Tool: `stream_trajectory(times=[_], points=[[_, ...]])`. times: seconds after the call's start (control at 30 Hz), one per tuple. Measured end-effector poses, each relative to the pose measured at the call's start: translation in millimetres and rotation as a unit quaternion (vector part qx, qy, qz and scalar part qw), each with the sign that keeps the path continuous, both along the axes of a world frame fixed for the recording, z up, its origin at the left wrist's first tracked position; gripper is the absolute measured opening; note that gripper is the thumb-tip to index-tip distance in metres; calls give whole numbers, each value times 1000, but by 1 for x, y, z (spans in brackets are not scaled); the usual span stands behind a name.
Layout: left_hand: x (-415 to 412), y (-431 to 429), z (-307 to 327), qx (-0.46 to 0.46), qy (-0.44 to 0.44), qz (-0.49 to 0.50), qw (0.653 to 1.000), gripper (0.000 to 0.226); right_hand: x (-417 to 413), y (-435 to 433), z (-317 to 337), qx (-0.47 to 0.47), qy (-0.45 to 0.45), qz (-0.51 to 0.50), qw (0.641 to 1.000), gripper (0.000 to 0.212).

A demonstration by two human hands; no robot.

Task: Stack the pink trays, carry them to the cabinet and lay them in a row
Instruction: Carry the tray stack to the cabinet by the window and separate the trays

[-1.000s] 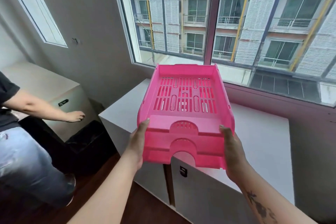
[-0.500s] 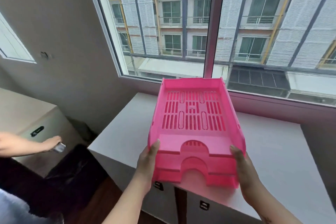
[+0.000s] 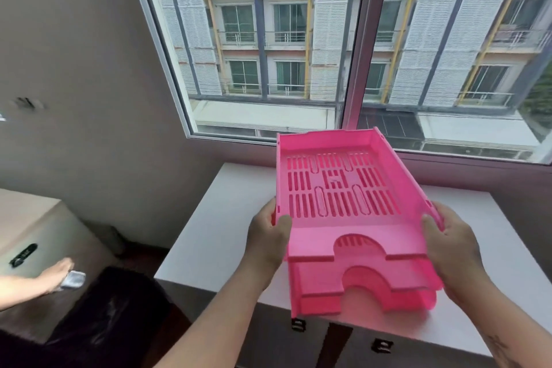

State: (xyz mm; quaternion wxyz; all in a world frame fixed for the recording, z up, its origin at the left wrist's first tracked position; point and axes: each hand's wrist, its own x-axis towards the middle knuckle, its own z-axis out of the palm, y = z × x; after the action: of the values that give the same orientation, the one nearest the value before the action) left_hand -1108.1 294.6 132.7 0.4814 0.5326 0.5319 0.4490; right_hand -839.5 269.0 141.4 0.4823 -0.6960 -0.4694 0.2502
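While we held pink trays (image 3: pixel 343 203) over cabinet (image 3: pixel 215 236), left hand (image 3: pixel 270 236) and right hand (image 3: pixel 448 245) clamped stack's sides, long axis toward window (image 3: pixel 268 54).

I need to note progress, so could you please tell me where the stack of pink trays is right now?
In the head view, the stack of pink trays is right of centre, held between the left hand and right hand over the white cabinet below the window.

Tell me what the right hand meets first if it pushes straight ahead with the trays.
Probably nothing on the cabinet top; beyond it the window. The right hand grips the trays; depth is unclear.
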Motion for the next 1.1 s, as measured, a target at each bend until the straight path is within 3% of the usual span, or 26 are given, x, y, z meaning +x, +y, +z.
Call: stream_trajectory(times=[0.2,0.37,0.47,0.73,0.93,1.1], points=[[-90,0,9,19,-27,99,995,43,-91,10,4,76,24,54,995,23],[-192,-6,0,20,-16,186,982,42,-184,38,-1,37,60,156,985,20],[-227,-13,-6,21,-8,212,977,46,-221,51,-12,21,45,156,987,19],[-245,-11,-41,3,34,216,976,58,-257,61,-48,-44,27,121,991,18],[-240,-1,-74,-37,38,206,977,66,-258,69,-76,-126,-15,115,985,34],[-236,-2,-111,-74,103,190,974,58,-259,68,-92,-192,-48,111,974,33]])
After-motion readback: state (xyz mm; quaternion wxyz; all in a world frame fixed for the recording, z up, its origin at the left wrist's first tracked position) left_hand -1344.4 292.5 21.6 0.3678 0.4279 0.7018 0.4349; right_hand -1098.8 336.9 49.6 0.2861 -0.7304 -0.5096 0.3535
